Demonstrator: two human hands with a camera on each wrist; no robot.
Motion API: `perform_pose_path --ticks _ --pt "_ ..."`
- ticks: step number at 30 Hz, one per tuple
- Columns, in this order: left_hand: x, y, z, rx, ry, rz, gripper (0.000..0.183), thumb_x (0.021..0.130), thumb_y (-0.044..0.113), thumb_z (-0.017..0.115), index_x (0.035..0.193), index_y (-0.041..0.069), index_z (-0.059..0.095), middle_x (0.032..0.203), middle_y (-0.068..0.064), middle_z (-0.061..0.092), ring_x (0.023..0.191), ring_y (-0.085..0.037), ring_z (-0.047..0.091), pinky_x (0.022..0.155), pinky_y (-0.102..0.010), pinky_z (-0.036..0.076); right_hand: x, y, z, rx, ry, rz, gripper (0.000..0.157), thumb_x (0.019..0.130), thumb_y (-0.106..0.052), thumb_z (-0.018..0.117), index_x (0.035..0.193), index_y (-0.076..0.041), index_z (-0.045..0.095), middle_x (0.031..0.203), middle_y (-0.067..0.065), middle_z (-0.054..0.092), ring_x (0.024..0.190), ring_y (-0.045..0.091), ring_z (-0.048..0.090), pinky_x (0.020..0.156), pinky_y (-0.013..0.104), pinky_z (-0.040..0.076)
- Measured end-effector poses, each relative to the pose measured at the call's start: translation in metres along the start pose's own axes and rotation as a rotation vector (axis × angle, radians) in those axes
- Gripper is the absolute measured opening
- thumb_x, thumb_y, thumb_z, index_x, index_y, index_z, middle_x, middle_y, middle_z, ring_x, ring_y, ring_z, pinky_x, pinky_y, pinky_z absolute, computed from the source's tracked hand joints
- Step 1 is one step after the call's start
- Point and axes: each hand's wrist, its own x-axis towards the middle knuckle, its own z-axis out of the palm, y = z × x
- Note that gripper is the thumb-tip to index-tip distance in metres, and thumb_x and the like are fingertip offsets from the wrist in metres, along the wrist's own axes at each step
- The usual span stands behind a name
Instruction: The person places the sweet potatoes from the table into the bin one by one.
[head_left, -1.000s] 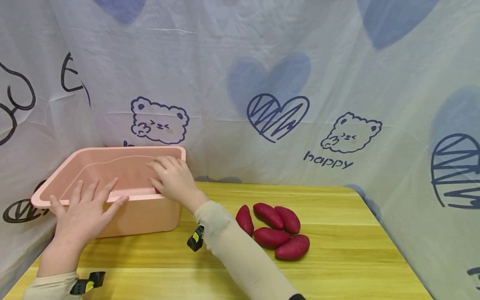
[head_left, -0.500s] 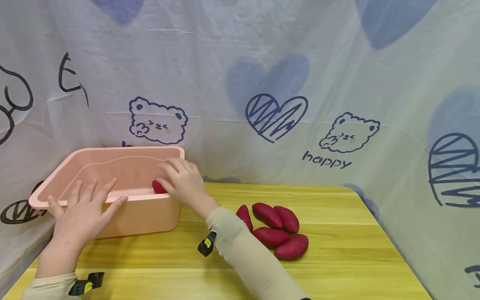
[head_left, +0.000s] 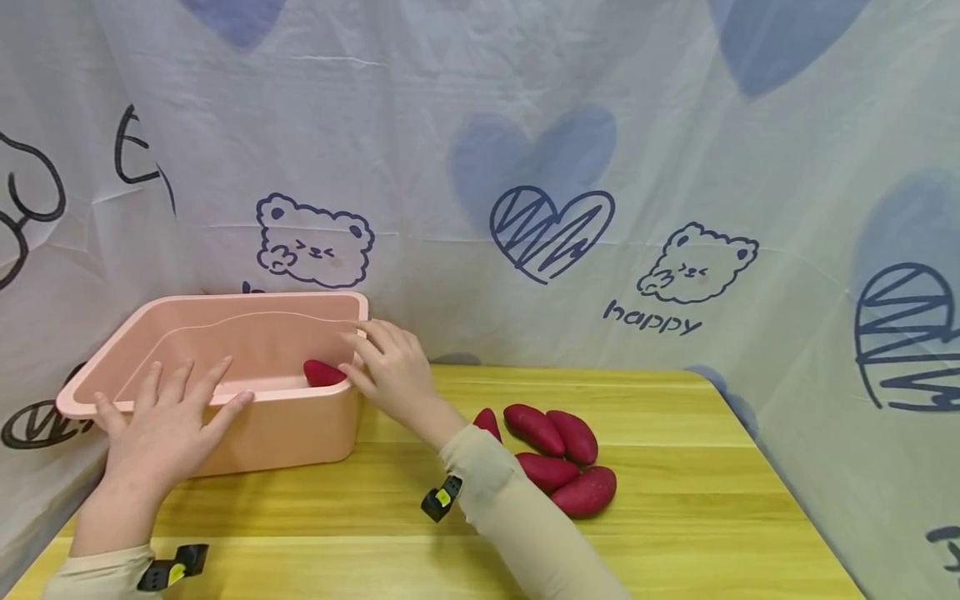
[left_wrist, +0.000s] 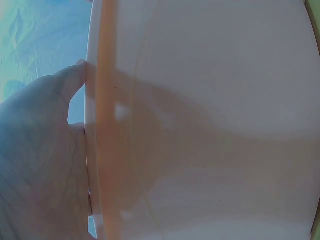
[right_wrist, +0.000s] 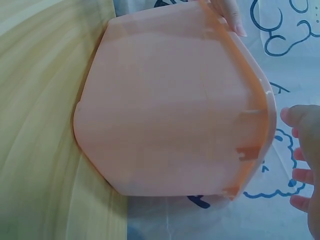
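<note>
A pink plastic bin (head_left: 292,429) stands on the left of the wooden table. My left hand (head_left: 168,429) rests on its near rim with fingers spread; the left wrist view shows the thumb (left_wrist: 75,77) against the rim. Inside, at the right end, lies a dark red sweet potato (head_left: 322,374), partly hidden by the near wall. My right hand (head_left: 397,371) is over the right end of the bin, fingers loosely bent and holding nothing. In the right wrist view its fingertips (right_wrist: 299,175) are apart from the rim.
Several more sweet potatoes (head_left: 583,492) lie grouped on the table (head_left: 697,500), right of the bin, one partly behind my right sleeve (head_left: 517,508). A printed cloth (head_left: 450,125) hangs behind the table and along both sides.
My right hand has drawn back to the right from inside the bin, leaving the sweet potato in view there. The left hand has stayed on the rim.
</note>
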Motion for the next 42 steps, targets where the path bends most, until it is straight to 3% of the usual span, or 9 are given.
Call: perform_pose_path --ticks 4,19,33,37,42 --pt "0.0 -0.001 0.0 -0.001 0.0 -0.001 0.078 0.095 0.069 0.03 0.156 0.021 0.021 0.154 -0.034 0.02 0.144 -0.057 -0.003 0.092 -0.084 -0.021 -0.009 0.003 -0.006 0.02 -0.033 0.031 0.039 0.092 -0.036 0.067 0.126 -0.017 0.065 0.132 0.005 0.063 0.126 0.022 0.055 0.104 0.04 0.047" --pt "-0.001 0.0 -0.003 -0.014 0.019 0.007 0.074 0.096 0.067 0.031 0.156 0.024 0.021 0.153 -0.034 0.022 0.144 -0.058 -0.001 0.094 -0.083 -0.021 -0.036 0.009 -0.021 -0.001 -0.028 0.151 0.042 0.091 -0.039 0.067 0.126 -0.017 0.064 0.133 0.005 0.062 0.127 0.024 0.056 0.104 0.043 0.048" --pt "-0.001 0.001 -0.002 -0.009 0.026 0.009 0.074 0.096 0.068 0.03 0.156 0.026 0.02 0.154 -0.033 0.022 0.144 -0.057 0.002 0.095 -0.082 -0.022 -0.072 0.016 -0.018 -0.028 -0.097 0.272 0.047 0.093 -0.044 0.063 0.131 -0.018 0.059 0.134 0.007 0.06 0.127 0.027 0.054 0.102 0.047 0.049" --pt "-0.001 0.001 -0.001 -0.007 0.023 0.007 0.074 0.096 0.068 0.03 0.156 0.025 0.022 0.154 -0.033 0.022 0.144 -0.057 0.002 0.095 -0.082 -0.022 -0.081 0.018 -0.018 -0.04 -0.165 0.333 0.049 0.094 -0.047 0.058 0.135 -0.02 0.055 0.138 0.009 0.057 0.131 0.031 0.051 0.103 0.052 0.046" --pt "-0.003 0.001 -0.002 -0.01 0.015 0.004 0.075 0.096 0.068 0.03 0.156 0.025 0.02 0.154 -0.034 0.021 0.144 -0.057 0.001 0.095 -0.083 -0.021 -0.091 0.02 -0.018 -0.037 -0.307 0.422 0.053 0.097 -0.053 0.049 0.142 -0.024 0.048 0.146 0.009 0.049 0.139 0.033 0.041 0.109 0.055 0.039"
